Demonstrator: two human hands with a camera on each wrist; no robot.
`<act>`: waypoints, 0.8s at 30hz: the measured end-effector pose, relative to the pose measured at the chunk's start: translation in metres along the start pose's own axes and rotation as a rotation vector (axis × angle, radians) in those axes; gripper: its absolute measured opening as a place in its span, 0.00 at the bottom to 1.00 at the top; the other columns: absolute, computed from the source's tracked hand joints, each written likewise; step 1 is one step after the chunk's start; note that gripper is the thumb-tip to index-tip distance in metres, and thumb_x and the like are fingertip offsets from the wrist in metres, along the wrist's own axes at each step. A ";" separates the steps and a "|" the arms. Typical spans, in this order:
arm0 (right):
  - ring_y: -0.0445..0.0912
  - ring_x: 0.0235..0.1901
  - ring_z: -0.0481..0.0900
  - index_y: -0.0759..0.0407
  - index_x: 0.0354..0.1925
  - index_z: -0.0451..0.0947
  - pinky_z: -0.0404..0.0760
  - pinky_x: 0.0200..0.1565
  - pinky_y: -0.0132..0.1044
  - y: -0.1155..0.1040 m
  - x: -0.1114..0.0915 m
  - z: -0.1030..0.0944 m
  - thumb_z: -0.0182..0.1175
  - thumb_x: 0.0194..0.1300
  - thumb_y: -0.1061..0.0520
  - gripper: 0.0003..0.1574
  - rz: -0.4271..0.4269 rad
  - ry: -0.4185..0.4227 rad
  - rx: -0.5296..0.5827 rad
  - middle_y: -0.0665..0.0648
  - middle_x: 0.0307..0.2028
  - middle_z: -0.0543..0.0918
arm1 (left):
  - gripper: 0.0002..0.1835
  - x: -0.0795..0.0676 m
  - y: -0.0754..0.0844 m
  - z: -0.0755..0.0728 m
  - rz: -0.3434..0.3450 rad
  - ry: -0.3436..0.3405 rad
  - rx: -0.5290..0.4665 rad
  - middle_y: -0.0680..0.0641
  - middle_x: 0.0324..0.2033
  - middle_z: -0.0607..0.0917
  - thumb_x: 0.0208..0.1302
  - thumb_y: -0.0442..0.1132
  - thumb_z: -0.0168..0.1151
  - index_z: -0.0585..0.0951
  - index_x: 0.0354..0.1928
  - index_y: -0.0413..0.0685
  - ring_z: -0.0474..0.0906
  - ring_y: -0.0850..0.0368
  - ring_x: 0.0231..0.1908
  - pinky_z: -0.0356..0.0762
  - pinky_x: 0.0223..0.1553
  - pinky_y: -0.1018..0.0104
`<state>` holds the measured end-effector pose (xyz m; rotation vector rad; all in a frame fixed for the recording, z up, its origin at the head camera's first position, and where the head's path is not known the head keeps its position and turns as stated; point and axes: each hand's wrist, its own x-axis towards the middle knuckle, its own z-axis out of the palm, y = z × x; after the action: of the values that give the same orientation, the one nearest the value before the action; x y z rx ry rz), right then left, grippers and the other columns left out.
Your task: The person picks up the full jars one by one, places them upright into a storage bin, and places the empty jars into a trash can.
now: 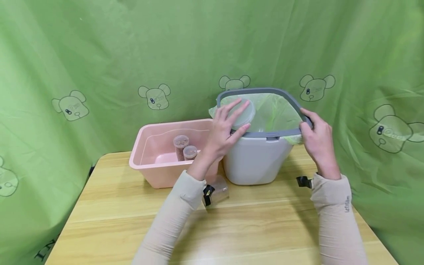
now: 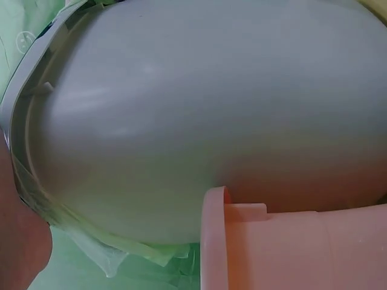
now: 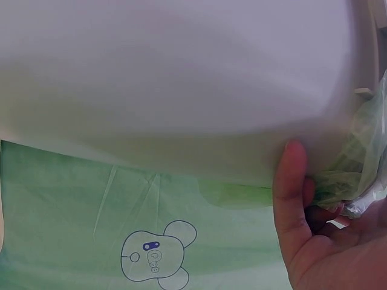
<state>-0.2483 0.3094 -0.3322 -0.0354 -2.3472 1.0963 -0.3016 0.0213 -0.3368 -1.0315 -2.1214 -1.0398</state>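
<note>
A light grey bin (image 1: pixel 256 162) with a dark grey rim (image 1: pixel 294 103) stands on the table, a thin green bag (image 1: pixel 276 110) lining its mouth. My left hand (image 1: pixel 220 136) reaches over the bin's near left corner, fingers spread and fairly straight across a round translucent lid-like piece (image 1: pixel 249 114). Whether that piece is a lid or a container's end cannot be seen. In the left wrist view, part of the hand (image 2: pixel 24 241) lies beside the rim. My right hand (image 1: pixel 318 140) grips the rim's right side; bag film (image 3: pixel 357 157) bunches by its fingers (image 3: pixel 290 187).
Left of the bin, a pink tub (image 1: pixel 175 175) touches or nearly touches it and holds two lidded clear jars (image 1: pixel 181 143) with brownish contents. A clear plastic container (image 1: pixel 220 189) lies in front on the wooden table (image 1: pixel 248 228). Green cloth (image 1: pixel 185 44) hangs behind.
</note>
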 end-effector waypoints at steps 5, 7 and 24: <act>0.39 0.17 0.63 0.52 0.74 0.70 0.67 0.17 0.31 0.000 0.000 -0.001 0.46 0.74 0.56 0.33 0.004 -0.008 0.006 0.70 0.55 0.81 | 0.34 0.001 0.002 0.000 -0.011 -0.020 0.000 0.49 0.79 0.63 0.71 0.54 0.58 0.68 0.77 0.58 0.61 0.49 0.73 0.62 0.73 0.50; 0.39 0.17 0.63 0.52 0.75 0.69 0.67 0.17 0.31 0.000 0.000 -0.001 0.45 0.74 0.55 0.33 0.010 -0.018 0.007 0.70 0.56 0.80 | 0.35 0.001 0.002 0.000 -0.016 -0.020 0.002 0.49 0.79 0.62 0.70 0.54 0.59 0.68 0.77 0.58 0.62 0.49 0.73 0.64 0.72 0.50; 0.39 0.17 0.62 0.50 0.75 0.69 0.66 0.17 0.32 -0.001 -0.001 -0.001 0.45 0.74 0.55 0.33 0.016 -0.018 -0.002 0.68 0.53 0.81 | 0.37 0.000 0.000 0.003 -0.001 0.000 -0.008 0.47 0.80 0.60 0.67 0.50 0.61 0.66 0.78 0.58 0.63 0.47 0.74 0.60 0.75 0.45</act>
<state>-0.2467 0.3093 -0.3318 -0.0457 -2.3677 1.1068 -0.3018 0.0235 -0.3383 -1.0342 -2.1195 -1.0501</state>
